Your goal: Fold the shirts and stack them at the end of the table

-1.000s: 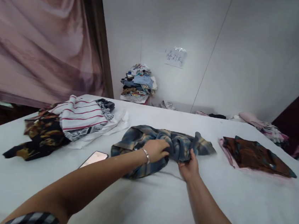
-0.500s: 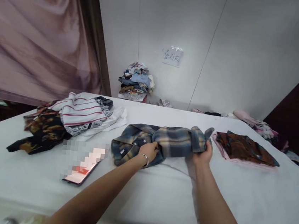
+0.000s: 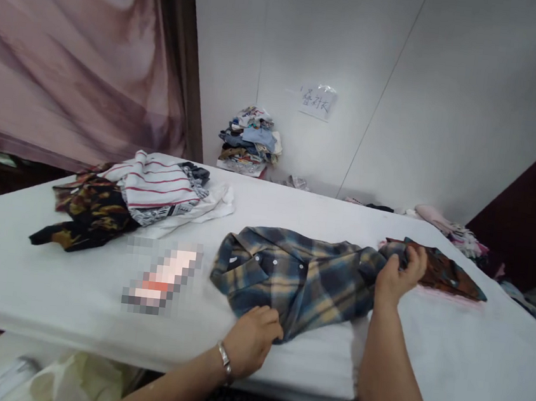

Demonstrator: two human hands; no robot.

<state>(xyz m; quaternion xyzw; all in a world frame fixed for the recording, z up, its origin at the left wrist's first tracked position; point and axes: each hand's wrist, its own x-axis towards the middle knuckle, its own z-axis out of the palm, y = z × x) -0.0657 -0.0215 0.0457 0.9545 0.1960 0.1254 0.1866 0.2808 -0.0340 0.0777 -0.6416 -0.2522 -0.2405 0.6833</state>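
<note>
A plaid shirt (image 3: 284,272) in blue, grey and yellow lies on the white table, its collar to the left and its buttoned front facing up. Its near edge is pinched in my left hand (image 3: 253,339), which wears a silver bracelet. My right hand (image 3: 398,278) is closed on the bunched cloth at the shirt's right end. That end reaches across to a folded brown shirt (image 3: 454,274), which lies over something pink.
To the left lies a loose pile of clothes (image 3: 155,182), striped and dark-patterned. A blurred phone (image 3: 163,282) is between it and the plaid shirt. Stacked clothes (image 3: 253,138) stand by the wall beyond the table (image 3: 470,368), with more clothes (image 3: 456,230) behind its right side.
The plaid shirt's near side has come toward me with my left hand, so its front lies wider. My right hand has moved right and slightly away with the bunched end.
</note>
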